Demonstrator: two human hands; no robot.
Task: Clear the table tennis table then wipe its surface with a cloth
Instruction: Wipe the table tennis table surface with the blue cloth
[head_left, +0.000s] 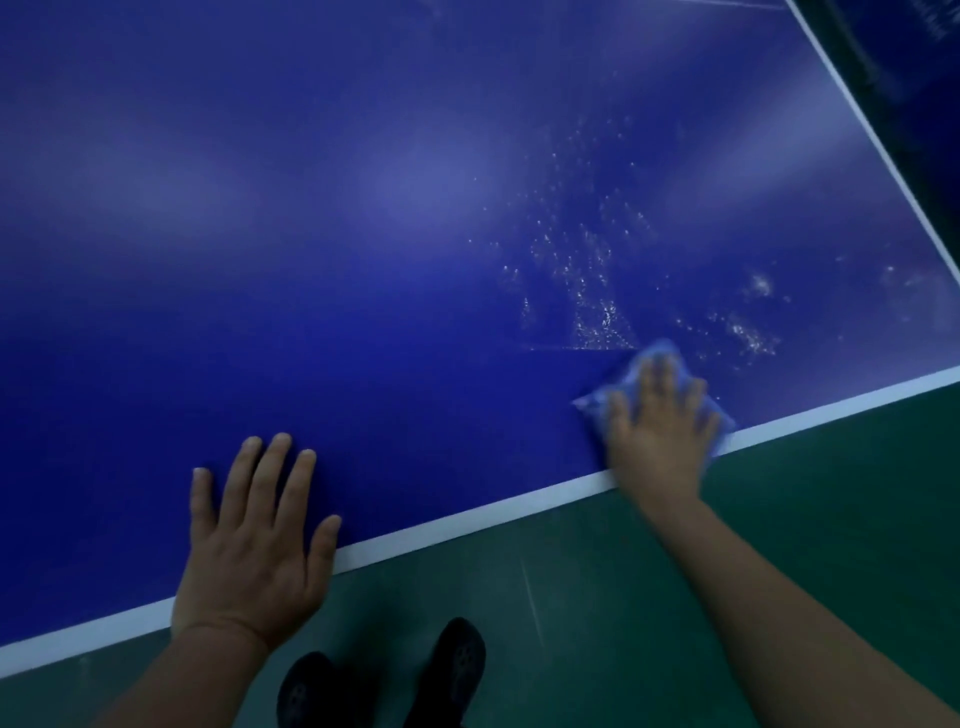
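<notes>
Right hand (657, 431), fingers flat, presses a blue cloth (649, 395) onto the speckled table tennis table (363, 234); left hand (254, 540) rests spread at its white edge.

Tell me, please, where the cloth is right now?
In the head view, the cloth lies right of centre under the flat right hand, near the table's white edge line.

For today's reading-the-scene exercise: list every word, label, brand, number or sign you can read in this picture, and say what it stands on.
None can be read.
Table: no text, only white edge lines.
Cloth: no label visible.
Dark panel, top right: faint marks, too blurred to read.
</notes>
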